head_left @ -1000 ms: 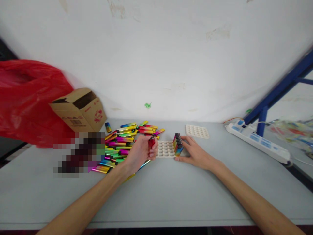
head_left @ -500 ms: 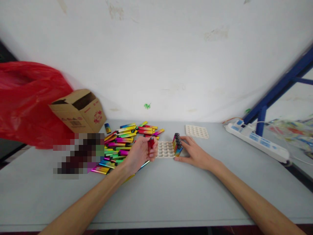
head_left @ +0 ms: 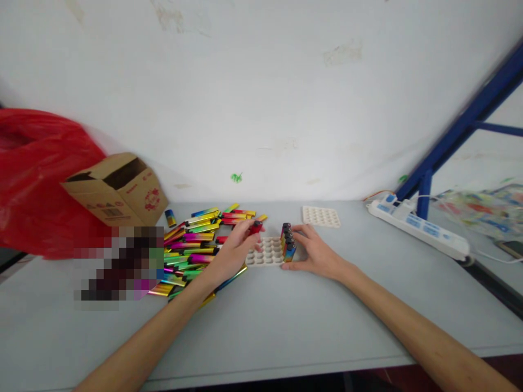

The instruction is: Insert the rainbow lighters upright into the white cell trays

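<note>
My left hand (head_left: 232,249) grips a red lighter (head_left: 256,227) with a dark top, held upright over the left part of a white tray (head_left: 265,253) with rows of round holes. At the tray's right end stands a row of upright rainbow-coloured lighters (head_left: 287,243) with black tops. My right hand (head_left: 316,251) bends round that end, thumb at the near corner and fingers at the far side, holding the tray. A pile of shiny multicoloured lighters (head_left: 200,237) lies left of the tray, partly hidden by my left hand and forearm.
Behind on the right lies a second holed tray (head_left: 321,216). A cardboard box (head_left: 122,196) and a red plastic bag (head_left: 44,179) stand at left; a pixelated patch covers the table before them. A white power strip (head_left: 419,228) sits at right beside a blue frame (head_left: 453,130).
My left hand has turned over and brought the red lighter across the tray's left part. My right hand stays at the tray's right end. The whole view has shifted slightly.
</note>
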A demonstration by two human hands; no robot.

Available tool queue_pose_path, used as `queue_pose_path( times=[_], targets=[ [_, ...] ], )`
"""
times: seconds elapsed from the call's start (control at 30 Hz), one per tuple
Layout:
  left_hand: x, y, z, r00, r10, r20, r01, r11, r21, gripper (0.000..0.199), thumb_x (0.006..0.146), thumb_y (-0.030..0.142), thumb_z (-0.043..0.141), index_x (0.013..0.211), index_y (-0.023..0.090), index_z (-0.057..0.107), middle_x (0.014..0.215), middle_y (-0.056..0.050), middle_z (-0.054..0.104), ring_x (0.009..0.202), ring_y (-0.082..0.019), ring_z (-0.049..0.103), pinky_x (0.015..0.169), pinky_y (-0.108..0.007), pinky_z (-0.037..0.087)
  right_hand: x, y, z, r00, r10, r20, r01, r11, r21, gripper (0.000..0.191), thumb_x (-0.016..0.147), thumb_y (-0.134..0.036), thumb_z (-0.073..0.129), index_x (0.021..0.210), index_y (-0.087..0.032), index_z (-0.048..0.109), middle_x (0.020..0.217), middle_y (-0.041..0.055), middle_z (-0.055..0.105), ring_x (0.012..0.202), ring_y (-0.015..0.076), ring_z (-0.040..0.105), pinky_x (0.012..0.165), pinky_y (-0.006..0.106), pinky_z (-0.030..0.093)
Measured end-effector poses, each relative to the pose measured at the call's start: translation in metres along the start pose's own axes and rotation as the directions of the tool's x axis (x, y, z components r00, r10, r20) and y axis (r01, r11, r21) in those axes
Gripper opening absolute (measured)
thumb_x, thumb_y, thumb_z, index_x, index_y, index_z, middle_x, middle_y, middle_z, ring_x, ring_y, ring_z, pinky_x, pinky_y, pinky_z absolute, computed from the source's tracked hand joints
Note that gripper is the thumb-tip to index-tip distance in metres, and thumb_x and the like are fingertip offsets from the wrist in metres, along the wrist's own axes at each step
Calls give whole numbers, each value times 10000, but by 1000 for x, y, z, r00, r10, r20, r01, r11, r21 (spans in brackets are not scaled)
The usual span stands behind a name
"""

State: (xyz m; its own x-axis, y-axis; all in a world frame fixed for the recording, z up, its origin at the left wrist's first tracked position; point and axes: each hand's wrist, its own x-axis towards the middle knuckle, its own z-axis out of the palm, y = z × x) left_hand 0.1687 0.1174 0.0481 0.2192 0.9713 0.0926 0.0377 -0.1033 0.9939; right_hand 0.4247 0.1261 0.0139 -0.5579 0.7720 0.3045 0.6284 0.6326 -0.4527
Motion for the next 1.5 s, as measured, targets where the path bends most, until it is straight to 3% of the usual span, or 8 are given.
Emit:
queue_pose_path(
  times=[0.1,0.23,0.8,1.0,1.1,1.2,1.4,1.5],
  targets=[
    [7,-3,1,992,122,40,-125,989,82,297,844,328,750,1090,165,712,1178,-107,717,1032,-237,684,887,-357,588,0,-1,0,1000,-3,2,3,1000,15,799,750,-620,850,1360,-160,619,1389,182,561,1315,367,518,1156,591,406],
    [12,-14,3,975,194,108,-210,964,166,273,891,336,721,1096,157,740,1180,-117,750,1084,-265,711,1007,-413,561,0,-1,0,1000,-17,-5,17,999,29,806,749,-612,855,1367,-153,617,1377,181,569,1299,359,527,1149,567,422],
    [22,-15,14,953,216,210,-290,849,442,219,992,348,594,1131,203,681,1078,-77,779,1024,-252,748,902,-350,584,0,2,2,999,-40,-1,40,999,9,785,772,-637,823,1361,-166,606,1365,178,571,1275,352,538,1124,544,451],
    [23,-21,16,944,218,248,-329,682,653,168,976,226,582,1085,208,707,946,-52,783,809,-226,743,801,-329,578,-1,2,1,999,-42,11,42,999,-9,797,790,-635,809,1381,-149,586,1371,181,564,1282,352,527,1129,544,448],
    [21,-20,13,933,247,260,-359,644,676,249,976,211,565,1177,212,712,1056,-72,795,959,-250,757,913,-367,576,-1,1,0,999,-42,19,42,999,-7,786,802,-632,801,1385,-151,586,1378,182,562,1292,352,524,1142,549,438],
    [16,-9,2,915,323,240,-395,609,688,350,961,268,602,1294,201,684,1238,-101,767,1172,-273,710,1053,-411,526,-1,1,-1,998,-47,28,47,999,-5,782,824,-630,781,1403,-145,578,1386,186,560,1297,347,522,1143,541,441],
    [7,22,-52,946,234,226,-318,521,792,301,965,400,570,1050,190,768,1004,-77,805,837,-222,740,807,-333,573,-1,2,-1,998,-47,30,47,999,0,788,834,-634,769,1425,-154,564,1397,190,554,1282,352,530,1122,549,458],
    [10,20,-80,960,183,212,-269,398,877,274,924,380,591,982,189,777,969,-85,797,879,-254,720,856,-376,548,-1,2,-1,998,-36,43,36,999,-2,801,839,-645,758,1431,-145,556,1405,191,546,1286,351,527,1125,543,456]
  ],
)
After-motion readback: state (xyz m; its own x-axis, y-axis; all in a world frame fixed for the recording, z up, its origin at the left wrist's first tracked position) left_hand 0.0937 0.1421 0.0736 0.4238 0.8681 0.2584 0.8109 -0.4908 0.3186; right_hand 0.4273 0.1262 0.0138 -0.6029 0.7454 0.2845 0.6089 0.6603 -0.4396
